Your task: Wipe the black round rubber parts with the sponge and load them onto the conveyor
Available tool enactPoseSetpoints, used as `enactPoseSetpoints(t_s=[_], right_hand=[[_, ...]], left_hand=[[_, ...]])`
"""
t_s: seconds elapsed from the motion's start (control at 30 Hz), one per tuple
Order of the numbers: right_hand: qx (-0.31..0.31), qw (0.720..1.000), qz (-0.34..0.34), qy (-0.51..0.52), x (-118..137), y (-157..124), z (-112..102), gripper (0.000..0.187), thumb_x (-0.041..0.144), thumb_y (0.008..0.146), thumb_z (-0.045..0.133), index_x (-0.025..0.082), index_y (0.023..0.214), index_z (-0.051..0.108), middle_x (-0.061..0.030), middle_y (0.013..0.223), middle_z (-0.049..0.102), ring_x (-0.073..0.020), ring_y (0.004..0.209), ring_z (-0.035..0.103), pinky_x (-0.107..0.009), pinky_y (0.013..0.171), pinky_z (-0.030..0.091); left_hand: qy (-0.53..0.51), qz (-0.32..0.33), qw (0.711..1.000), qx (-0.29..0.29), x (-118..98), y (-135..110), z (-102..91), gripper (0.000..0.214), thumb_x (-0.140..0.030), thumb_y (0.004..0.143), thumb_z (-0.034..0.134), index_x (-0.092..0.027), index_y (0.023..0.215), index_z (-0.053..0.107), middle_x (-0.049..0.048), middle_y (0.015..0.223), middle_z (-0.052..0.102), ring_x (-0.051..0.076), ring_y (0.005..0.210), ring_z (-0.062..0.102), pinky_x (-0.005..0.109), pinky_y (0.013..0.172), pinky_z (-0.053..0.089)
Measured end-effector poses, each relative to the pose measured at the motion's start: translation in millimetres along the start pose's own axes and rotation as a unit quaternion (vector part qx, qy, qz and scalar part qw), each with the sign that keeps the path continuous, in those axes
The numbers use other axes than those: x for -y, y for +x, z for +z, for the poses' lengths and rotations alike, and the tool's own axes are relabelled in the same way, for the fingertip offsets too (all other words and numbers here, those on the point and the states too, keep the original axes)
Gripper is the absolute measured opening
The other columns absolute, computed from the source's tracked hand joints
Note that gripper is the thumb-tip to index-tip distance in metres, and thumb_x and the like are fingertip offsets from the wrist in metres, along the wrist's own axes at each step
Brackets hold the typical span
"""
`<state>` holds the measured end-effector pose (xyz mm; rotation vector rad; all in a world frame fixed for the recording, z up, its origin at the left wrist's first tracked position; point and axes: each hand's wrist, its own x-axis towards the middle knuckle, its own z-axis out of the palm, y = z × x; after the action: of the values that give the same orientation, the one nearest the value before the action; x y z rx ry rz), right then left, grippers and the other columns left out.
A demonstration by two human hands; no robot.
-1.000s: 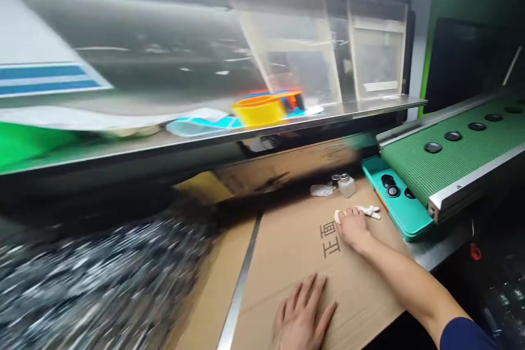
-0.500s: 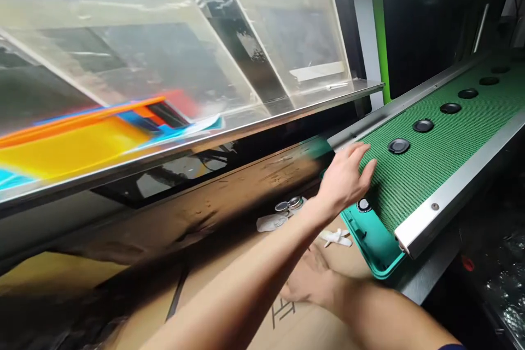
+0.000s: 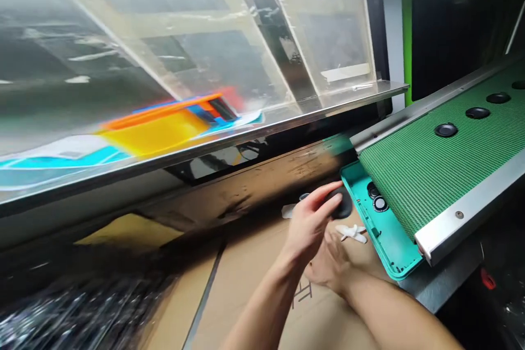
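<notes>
Black disc [image 3: 343, 208] sits in left grip [image 3: 307, 224], pinched between thumb and fingers. Green conveyor belt [image 3: 426, 180] runs right of and beyond that grip, dark discs [image 3: 446, 130] lined up on it. Cardboard [image 3: 241, 284] lies beneath both grips. Teal tray [image 3: 397, 249] is just right of left grip, at belt end, round parts [image 3: 379, 204] inside. Right grip [image 3: 330, 262] is just below left, partly hidden; can't tell if it holds anything. White scrap [image 3: 353, 233] lies right of both.
</notes>
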<state>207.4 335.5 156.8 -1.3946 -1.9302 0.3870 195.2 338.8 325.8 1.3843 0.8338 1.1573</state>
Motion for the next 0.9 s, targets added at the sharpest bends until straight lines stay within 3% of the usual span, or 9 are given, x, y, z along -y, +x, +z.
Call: enactPoseSetpoints(t_s=[0.1, 0.17, 0.2, 0.3, 0.4, 0.5, 0.57, 0.77, 0.9], right_hand=[[-0.006, 0.998, 0.041, -0.051, -3, 1, -3, 0.027, 0.031, 0.087, 0.057, 0.018, 0.110, 0.062, -0.0126, 0.109, 0.060, -0.0298, 0.105, 0.052, -0.047, 0.092, 0.045], [-0.054, 0.996, 0.050, -0.043, 4, 2, -7, 0.029, 0.034, 0.091, 0.056, 0.019, 0.115, 0.061, -0.0106, 0.111, 0.059, -0.0260, 0.105, 0.052, -0.042, 0.094, 0.045], [-0.087, 0.995, 0.042, -0.026, 10, 1, -8, 0.031, 0.035, 0.092, 0.056, 0.020, 0.119, 0.061, -0.0103, 0.113, 0.058, -0.0247, 0.106, 0.052, -0.040, 0.095, 0.045], [-0.128, 0.991, -0.040, 0.017, 35, -7, -7, 0.035, 0.038, 0.094, 0.056, 0.022, 0.125, 0.062, -0.0104, 0.120, 0.056, -0.0239, 0.109, 0.051, -0.037, 0.097, 0.045], [-0.103, 0.989, -0.101, 0.000, 53, -20, 2, 0.034, 0.036, 0.094, 0.057, 0.027, 0.126, 0.065, -0.0102, 0.123, 0.056, -0.0249, 0.107, 0.051, -0.039, 0.094, 0.046], [-0.100, 0.988, -0.112, -0.042, 55, -21, 9, 0.034, 0.032, 0.096, 0.054, 0.027, 0.128, 0.066, -0.0115, 0.125, 0.055, -0.0254, 0.108, 0.050, -0.040, 0.094, 0.046], [-0.101, 0.986, -0.108, -0.072, 55, -16, 14, 0.035, 0.033, 0.097, 0.052, 0.026, 0.128, 0.066, -0.0125, 0.126, 0.055, -0.0260, 0.109, 0.050, -0.041, 0.094, 0.045], [-0.088, 0.980, -0.089, -0.152, 66, -5, 27, 0.035, 0.032, 0.097, 0.050, 0.023, 0.126, 0.068, -0.0143, 0.125, 0.057, -0.0273, 0.106, 0.048, -0.042, 0.093, 0.043], [-0.064, 0.980, -0.085, -0.166, 64, 3, 25, 0.037, 0.032, 0.099, 0.046, 0.022, 0.126, 0.068, -0.0156, 0.121, 0.057, -0.0271, 0.106, 0.048, -0.040, 0.093, 0.043]], left_hand=[[-0.076, -0.112, 0.974, -0.182, 54, -39, -101.6, 0.058, -0.034, 0.055, 0.091, -0.016, 0.108, 0.075, 0.0048, 0.094, 0.075, 0.015, 0.077, 0.066, 0.023, 0.064, 0.052], [-0.113, -0.157, 0.952, -0.239, 90, -57, -143.7, 0.055, -0.026, 0.053, 0.091, -0.016, 0.104, 0.075, 0.0025, 0.090, 0.075, 0.012, 0.072, 0.065, 0.020, 0.062, 0.051], [-0.136, -0.164, 0.944, -0.251, 105, -63, -155.1, 0.049, -0.024, 0.054, 0.090, -0.015, 0.099, 0.075, 0.0027, 0.089, 0.075, 0.012, 0.073, 0.065, 0.020, 0.064, 0.052], [-0.232, -0.163, 0.932, -0.227, 130, -74, -159.1, 0.027, -0.020, 0.065, 0.081, -0.012, 0.091, 0.075, 0.0046, 0.090, 0.075, 0.014, 0.078, 0.068, 0.022, 0.072, 0.055], [-0.356, -0.194, 0.892, -0.198, 129, -76, -148.4, 0.011, -0.017, 0.079, 0.065, -0.012, 0.085, 0.073, 0.0075, 0.084, 0.074, 0.018, 0.082, 0.070, 0.028, 0.080, 0.058], [-0.462, -0.214, 0.844, -0.171, 121, -75, -148.5, 0.018, -0.022, 0.090, 0.055, -0.012, 0.088, 0.071, 0.0105, 0.085, 0.073, 0.021, 0.088, 0.072, 0.034, 0.089, 0.057], [-0.504, -0.199, 0.828, -0.145, 119, -76, -153.5, 0.024, -0.027, 0.095, 0.052, -0.012, 0.095, 0.070, 0.0122, 0.094, 0.073, 0.022, 0.096, 0.071, 0.035, 0.096, 0.055], [-0.528, -0.148, 0.830, -0.100, 121, -76, -165.9, 0.030, -0.032, 0.098, 0.046, -0.014, 0.109, 0.067, 0.0132, 0.116, 0.070, 0.024, 0.110, 0.068, 0.041, 0.103, 0.050], [-0.521, -0.156, 0.832, -0.106, 125, -72, -166.2, 0.029, -0.029, 0.100, 0.045, -0.014, 0.109, 0.068, 0.0120, 0.113, 0.072, 0.020, 0.103, 0.069, 0.036, 0.100, 0.052]])
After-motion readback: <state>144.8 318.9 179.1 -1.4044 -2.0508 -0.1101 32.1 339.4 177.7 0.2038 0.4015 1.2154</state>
